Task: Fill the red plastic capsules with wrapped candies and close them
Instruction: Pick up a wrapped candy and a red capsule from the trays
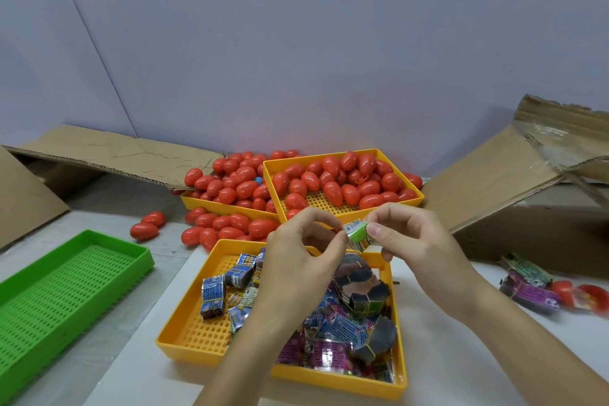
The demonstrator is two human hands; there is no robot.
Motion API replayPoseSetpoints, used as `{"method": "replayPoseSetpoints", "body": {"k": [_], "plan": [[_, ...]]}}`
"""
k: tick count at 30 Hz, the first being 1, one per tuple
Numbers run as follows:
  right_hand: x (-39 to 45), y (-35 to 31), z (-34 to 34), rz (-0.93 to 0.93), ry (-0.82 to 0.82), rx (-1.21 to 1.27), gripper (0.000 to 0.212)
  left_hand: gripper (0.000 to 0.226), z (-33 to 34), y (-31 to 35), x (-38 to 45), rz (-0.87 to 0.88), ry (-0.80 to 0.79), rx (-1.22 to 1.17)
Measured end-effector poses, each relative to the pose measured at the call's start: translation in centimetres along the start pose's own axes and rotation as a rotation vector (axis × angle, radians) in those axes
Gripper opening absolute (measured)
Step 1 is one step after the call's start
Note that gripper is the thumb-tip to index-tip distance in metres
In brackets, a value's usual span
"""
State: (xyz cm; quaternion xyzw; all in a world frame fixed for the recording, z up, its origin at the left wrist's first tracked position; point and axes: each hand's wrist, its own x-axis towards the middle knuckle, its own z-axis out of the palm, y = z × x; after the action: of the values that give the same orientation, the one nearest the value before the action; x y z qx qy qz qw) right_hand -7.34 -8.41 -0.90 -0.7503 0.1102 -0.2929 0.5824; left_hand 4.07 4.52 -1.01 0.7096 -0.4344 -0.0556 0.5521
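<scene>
Yellow tray (184, 344) | green-wrapped candy (357, 233) pinched between both hands' fingers (374, 229)

Red capsules (333, 183) are reading as smooth, glossy plastic – highlights showing on nearly every shell. Yellow trays (197, 336) and green tray (75, 277) are looking like moulded plastic with perforated floors, a satin sheen rather than full gloss. Wrapped candy (356, 234) between the fingers is showing shiny printed film; wrappers in the near tray are glinting the same way. Cardboard boxes (494, 194) are looking matt and rough – torn edges, corrugation exposed. Table surface (445, 356) is appearing matt white.
</scene>
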Motion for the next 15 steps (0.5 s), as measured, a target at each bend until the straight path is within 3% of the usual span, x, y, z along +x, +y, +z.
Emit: {"method": "replayPoseSetpoints", "body": {"k": [7, 11, 15], "plan": [[-0.14, -0.13, 0.18, -0.058, -0.023, -0.106, 0.01, 0.012, 0.12, -0.19, 0.01, 0.053, 0.055, 0.028], [-0.21, -0.51, 0.41, -0.05, 0.033, -0.076, 0.023, 0.012, 0.29, -0.19, 0.01, 0.052, 0.095, 0.008], [-0.13, -0.61, 0.42, -0.046, 0.05, -0.069, 0.022, 0.011, 0.48, -0.12, -0.13, 0.043, 0.119, -0.031]]}}
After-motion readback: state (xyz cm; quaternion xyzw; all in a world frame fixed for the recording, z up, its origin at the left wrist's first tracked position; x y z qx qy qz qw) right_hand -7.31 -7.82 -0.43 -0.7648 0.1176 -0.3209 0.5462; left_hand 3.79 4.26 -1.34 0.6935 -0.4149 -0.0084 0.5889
